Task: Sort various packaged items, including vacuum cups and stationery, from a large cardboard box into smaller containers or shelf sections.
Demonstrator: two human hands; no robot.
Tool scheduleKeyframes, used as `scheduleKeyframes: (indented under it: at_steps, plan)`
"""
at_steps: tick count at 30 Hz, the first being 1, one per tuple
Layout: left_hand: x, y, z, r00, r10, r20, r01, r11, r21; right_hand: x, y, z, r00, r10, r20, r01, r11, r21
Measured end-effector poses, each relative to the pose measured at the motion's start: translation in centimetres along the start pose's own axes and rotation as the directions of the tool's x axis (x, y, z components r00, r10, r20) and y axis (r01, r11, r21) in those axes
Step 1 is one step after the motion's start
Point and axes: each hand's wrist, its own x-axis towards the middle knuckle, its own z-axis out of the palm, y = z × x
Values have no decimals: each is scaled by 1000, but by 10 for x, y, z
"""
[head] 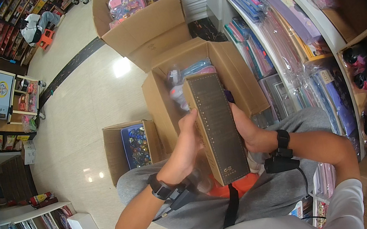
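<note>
A long dark box with brown sides and a dashed white line along its edge (pixel 219 127) is held lengthwise above my lap. My left hand (pixel 190 136) grips its left side, thumb on the near edge. Along the right side, my right hand (pixel 244 124) holds it too, with the fingers hidden beneath or behind. Both wrists wear black straps with small devices. Just beyond is an open cardboard carton (pixel 164 106) with plastic-wrapped items (pixel 197 67) in it, partly covered by the box. The box bears printed writing and symbols.
A small carton (pixel 116 154) with a blue tub of glass marbles (pixel 138 145) stands left. Behind is a larger carton of toys (pixel 144 27). White shelves (pixel 327 25) with packaged stationery and cartons rise at the right. A person (pixel 33 28) sits on an orange stool far left.
</note>
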Motion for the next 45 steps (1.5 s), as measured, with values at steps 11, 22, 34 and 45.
scheduleKeyframes:
  at_steps: [11,22,34,45]
  plan:
    - [1,-3,-3,1000,-7,1,7,1000,7,-1,-2,3,1000,-9,17,9,1000,1]
    - [4,-5,-5,1000,2,-9,-2,1000,15,0,-1,0,999,-30,29,30,999,-11]
    - [3,-4,-5,1000,10,13,-10,1000,15,7,6,-6,998,-41,44,41,999,-11]
    - [4,-2,-5,1000,14,-21,-13,1000,24,4,0,0,999,-27,28,28,999,-31]
